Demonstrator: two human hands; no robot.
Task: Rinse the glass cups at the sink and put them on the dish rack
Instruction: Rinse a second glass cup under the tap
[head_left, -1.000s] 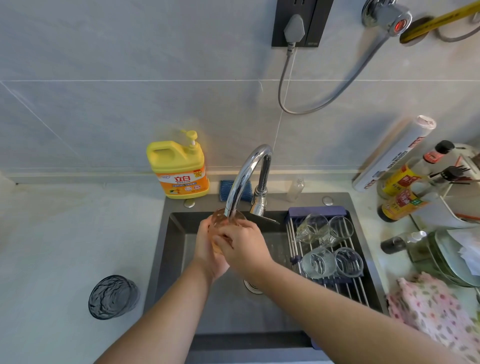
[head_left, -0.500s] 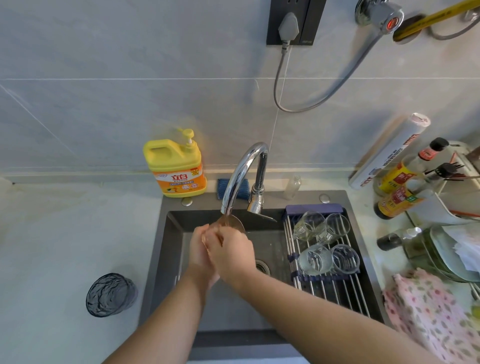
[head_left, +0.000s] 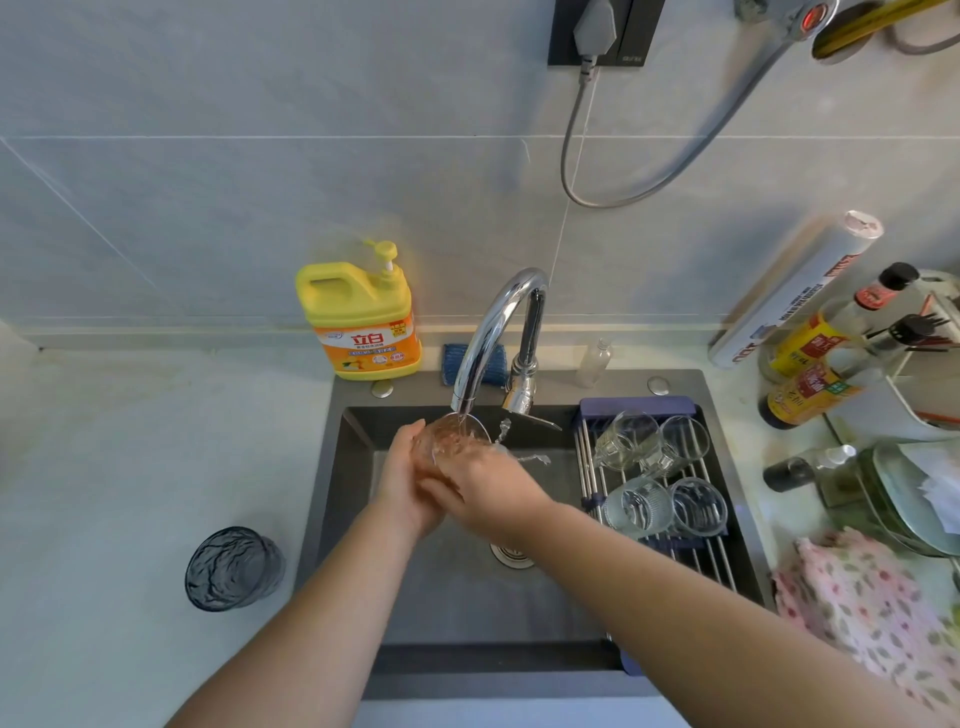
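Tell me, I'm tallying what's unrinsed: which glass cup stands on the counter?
The dark textured cup left of the sink; four clear cups sit on the dish rack, and a fifth cup is under the faucet.

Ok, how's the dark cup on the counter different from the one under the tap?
The dark cup is smoky blue-grey; the cup under the tap is clear. The dark cup stands untouched on the counter; the cup under the tap is gripped by the left hand and right hand, water running into it. Neither is on the dish rack.

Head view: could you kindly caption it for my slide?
Left hand and right hand hold a glass cup under the running faucet.
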